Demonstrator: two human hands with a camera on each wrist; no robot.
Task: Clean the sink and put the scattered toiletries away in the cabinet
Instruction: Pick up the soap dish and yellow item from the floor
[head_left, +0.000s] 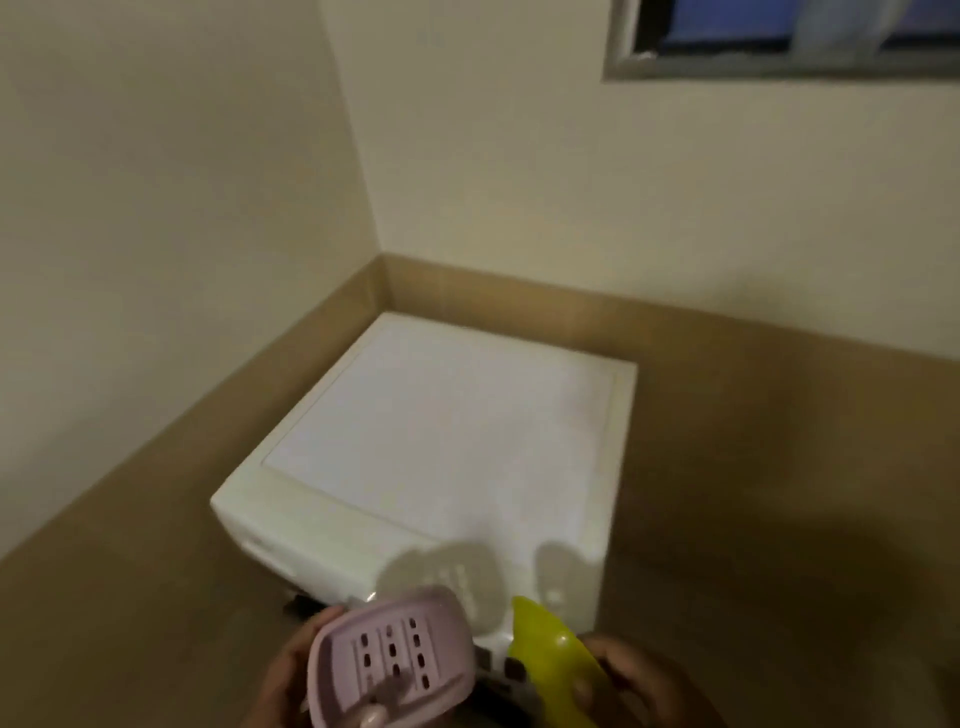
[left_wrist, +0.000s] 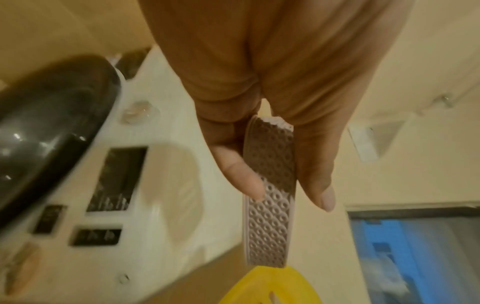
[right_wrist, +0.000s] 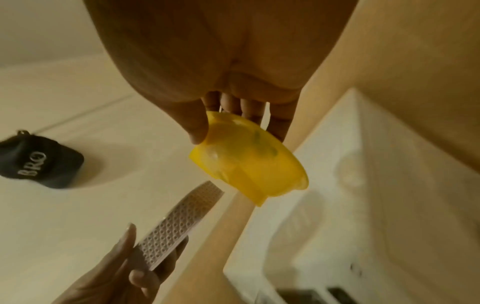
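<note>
Down at the bottom edge of the head view both hands are cut off, so only parts show. Left hand (head_left: 283, 675) pinches a pale lilac soap dish (head_left: 392, 660) between thumb and fingers; it's plastic, slotted inside, with a dimpled ring pattern on its side. Right hand (head_left: 636, 680) has its fingers curled round a glossy yellow soap dish (head_left: 553, 660), partly out of frame. Both hover over the front of a white washing machine (head_left: 447, 431) with a smooth flat top. Left wrist view is blurry, control panel unreadable.
</note>
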